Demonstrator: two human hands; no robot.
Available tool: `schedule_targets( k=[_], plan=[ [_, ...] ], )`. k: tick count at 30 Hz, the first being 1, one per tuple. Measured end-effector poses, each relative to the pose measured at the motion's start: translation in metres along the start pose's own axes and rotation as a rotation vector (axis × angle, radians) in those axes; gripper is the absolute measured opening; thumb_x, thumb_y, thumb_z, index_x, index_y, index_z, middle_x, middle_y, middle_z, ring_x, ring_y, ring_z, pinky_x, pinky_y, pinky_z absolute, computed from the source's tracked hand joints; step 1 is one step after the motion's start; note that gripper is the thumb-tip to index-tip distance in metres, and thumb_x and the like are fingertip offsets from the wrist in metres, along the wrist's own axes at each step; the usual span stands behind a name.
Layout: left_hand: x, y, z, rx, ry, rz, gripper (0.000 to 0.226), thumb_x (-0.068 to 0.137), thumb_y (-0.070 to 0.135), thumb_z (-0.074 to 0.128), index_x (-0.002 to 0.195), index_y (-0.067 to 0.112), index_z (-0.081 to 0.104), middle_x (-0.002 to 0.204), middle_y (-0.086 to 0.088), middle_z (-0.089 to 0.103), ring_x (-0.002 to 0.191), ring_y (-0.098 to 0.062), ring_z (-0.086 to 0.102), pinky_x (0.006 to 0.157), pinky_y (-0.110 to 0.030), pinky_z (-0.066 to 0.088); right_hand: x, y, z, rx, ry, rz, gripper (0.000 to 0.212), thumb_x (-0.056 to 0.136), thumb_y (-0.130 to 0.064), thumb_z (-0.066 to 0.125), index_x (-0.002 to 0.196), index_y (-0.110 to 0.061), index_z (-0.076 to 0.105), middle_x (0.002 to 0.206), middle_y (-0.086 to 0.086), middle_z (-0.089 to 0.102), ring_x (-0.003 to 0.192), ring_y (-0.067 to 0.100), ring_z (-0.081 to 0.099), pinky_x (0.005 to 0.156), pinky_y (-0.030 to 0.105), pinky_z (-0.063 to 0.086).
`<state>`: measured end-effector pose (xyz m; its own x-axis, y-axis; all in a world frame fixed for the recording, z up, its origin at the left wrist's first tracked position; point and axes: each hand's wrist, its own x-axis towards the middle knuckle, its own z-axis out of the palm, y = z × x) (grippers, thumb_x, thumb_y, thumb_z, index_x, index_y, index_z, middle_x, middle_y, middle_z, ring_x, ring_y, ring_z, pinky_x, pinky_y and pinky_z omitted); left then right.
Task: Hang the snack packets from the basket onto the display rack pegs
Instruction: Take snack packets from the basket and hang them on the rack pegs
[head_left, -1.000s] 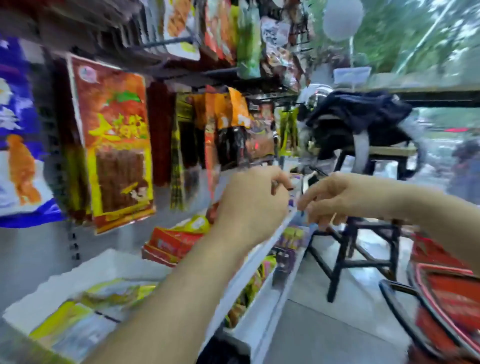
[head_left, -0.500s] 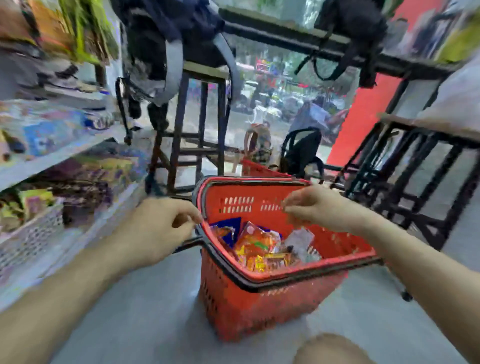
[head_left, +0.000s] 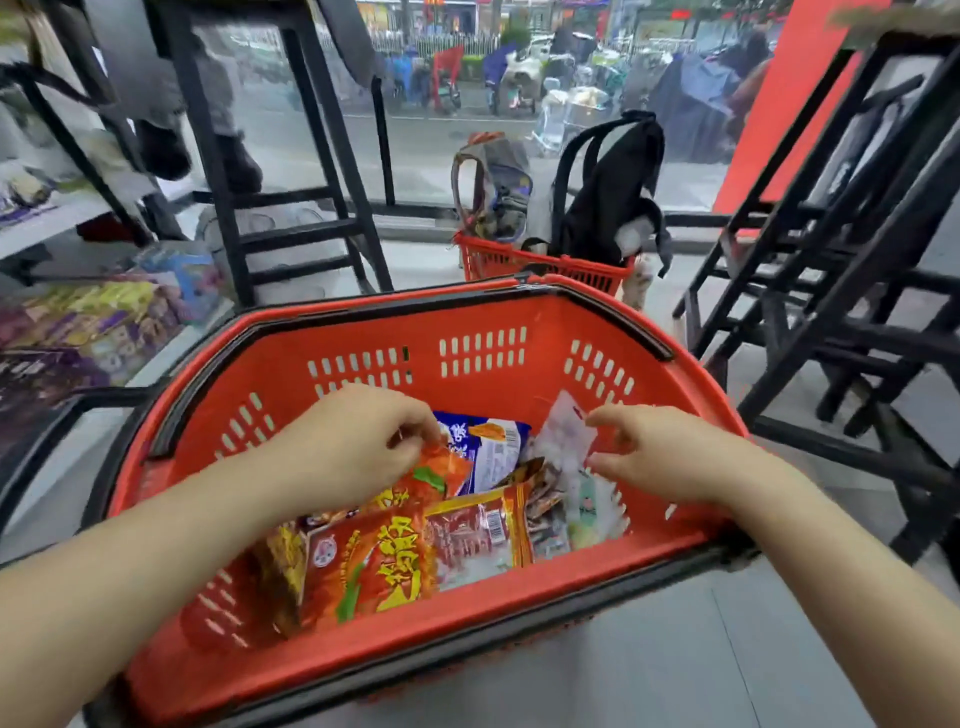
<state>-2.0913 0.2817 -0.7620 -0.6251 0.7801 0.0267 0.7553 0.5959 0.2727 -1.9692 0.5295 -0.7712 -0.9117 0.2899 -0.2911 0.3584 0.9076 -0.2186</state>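
- The left hand (head_left: 358, 447) reaches into the red shopping basket (head_left: 363, 332). Its curled fingers pinch the top edge of an orange-red snack packet (head_left: 441, 475).
- The right hand (head_left: 660, 457) is also inside the basket, level with the left hand. Its thumb and forefinger are parted at the edge of a clear packet (head_left: 563, 436). I cannot tell whether they grasp it or only touch it.
- Between the two hands lies a blue-and-white packet (head_left: 488, 447), partly under the orange-red one.
- Below the left hand, nearer the person, lies a large red packet with yellow characters (head_left: 374, 566). Touching it, under the gap between the hands, is a red packet with a clear window (head_left: 478, 540).
- Beyond the hands, past the basket's far rim, a second red basket (head_left: 545, 265) stands on the floor, a black backpack (head_left: 613, 197) against it.
- A low shelf of packets (head_left: 93, 312) is left of the left hand.
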Motion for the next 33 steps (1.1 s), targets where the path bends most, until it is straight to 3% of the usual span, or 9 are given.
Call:
schedule_targets(
  k=[5, 8, 10, 13, 16, 20, 25, 28, 33],
  plan=[
    [0.065, 0.027, 0.052, 0.224, -0.242, 0.157, 0.031, 0.093, 0.027, 0.051, 0.122, 0.029, 0.062, 0.119, 0.005, 0.065, 0.110, -0.018, 0.057, 0.089, -0.037, 0.049, 0.046, 0.014, -0.034, -0.163, -0.090, -0.032, 0.049, 0.095, -0.038, 0.055, 0.139, -0.018, 0.048, 0.135, 0.006, 0.056, 0.119, 0.025, 0.054, 0.101, 0.035, 0.044],
    [0.089, 0.026, 0.089, 0.314, -0.329, 0.285, 0.031, 0.092, 0.034, 0.053, 0.122, 0.027, 0.058, 0.114, 0.001, 0.064, 0.110, -0.024, 0.056, 0.082, -0.044, 0.053, 0.063, 0.019, -0.006, -0.296, -0.108, -0.054, 0.063, 0.094, -0.040, 0.053, 0.149, -0.019, 0.030, 0.141, 0.010, 0.051, 0.124, 0.030, 0.052, 0.100, 0.037, 0.045],
    [0.098, 0.026, 0.118, 0.390, -0.437, 0.374, 0.043, 0.091, 0.042, 0.055, 0.132, 0.031, 0.050, 0.128, -0.001, 0.057, 0.121, -0.026, 0.049, 0.086, -0.046, 0.052, 0.061, 0.025, 0.019, -0.317, -0.313, -0.102, 0.082, 0.090, -0.042, 0.061, 0.154, -0.024, 0.013, 0.150, 0.009, 0.041, 0.132, 0.028, 0.045, 0.104, 0.035, 0.041],
    [0.098, 0.021, 0.155, 0.563, -0.700, 0.378, 0.073, 0.085, 0.055, 0.061, 0.147, 0.046, 0.023, 0.161, 0.000, 0.010, 0.146, -0.033, 0.016, 0.106, -0.066, 0.029, 0.048, 0.034, 0.036, -0.321, -0.438, -0.151, 0.101, 0.081, -0.047, 0.072, 0.154, -0.032, 0.004, 0.158, 0.001, 0.024, 0.137, 0.025, 0.039, 0.107, 0.034, 0.037],
    [0.102, -0.009, 0.157, 0.664, -0.780, 0.305, 0.084, 0.084, 0.042, 0.070, 0.147, 0.053, 0.015, 0.162, 0.002, -0.013, 0.148, -0.036, -0.001, 0.104, -0.078, 0.008, 0.036, 0.042, 0.051, -0.476, -0.478, -0.166, 0.114, 0.074, -0.051, 0.077, 0.153, -0.038, -0.004, 0.163, 0.002, 0.007, 0.137, 0.029, 0.037, 0.105, 0.035, 0.037],
    [0.104, -0.059, 0.141, 0.736, -0.760, 0.203, 0.063, 0.096, 0.014, 0.051, 0.146, 0.045, 0.028, 0.163, -0.002, -0.005, 0.148, -0.034, -0.005, 0.109, -0.073, 0.006, 0.042, 0.031, 0.058, -0.644, -0.645, -0.174, 0.107, 0.084, -0.040, 0.071, 0.153, -0.036, -0.011, 0.164, 0.005, -0.007, 0.145, 0.028, 0.026, 0.105, 0.035, 0.035],
    [0.098, -0.060, 0.147, 0.772, -0.638, 0.293, 0.046, 0.090, 0.013, 0.055, 0.135, 0.022, 0.050, 0.157, -0.013, 0.015, 0.145, -0.037, 0.008, 0.109, -0.066, 0.017, 0.084, 0.005, 0.099, -0.910, -0.762, -0.260, 0.114, 0.078, -0.045, 0.077, 0.152, -0.042, -0.009, 0.164, 0.003, -0.003, 0.138, 0.037, 0.037, 0.096, 0.048, 0.047],
    [0.094, -0.050, 0.150, 0.652, -0.393, 0.475, 0.034, 0.089, 0.013, 0.054, 0.122, 0.017, 0.059, 0.135, -0.011, 0.039, 0.126, -0.030, 0.032, 0.098, -0.050, 0.036, 0.093, 0.012, 0.126, -0.965, -0.731, -0.339, 0.106, 0.089, -0.031, 0.070, 0.149, -0.046, -0.017, 0.164, 0.006, -0.006, 0.137, 0.040, 0.036, 0.090, 0.049, 0.050],
    [0.083, -0.054, 0.163, 0.443, -0.486, 0.425, 0.022, 0.088, 0.006, 0.050, 0.105, 0.012, 0.062, 0.109, -0.008, 0.042, 0.108, -0.029, 0.043, 0.070, -0.041, 0.049, 0.089, 0.019, 0.157, -0.929, -0.603, -0.422, 0.091, 0.097, -0.024, 0.053, 0.151, -0.035, -0.020, 0.162, 0.016, 0.000, 0.135, 0.042, 0.035, 0.083, 0.051, 0.048]
  ],
)
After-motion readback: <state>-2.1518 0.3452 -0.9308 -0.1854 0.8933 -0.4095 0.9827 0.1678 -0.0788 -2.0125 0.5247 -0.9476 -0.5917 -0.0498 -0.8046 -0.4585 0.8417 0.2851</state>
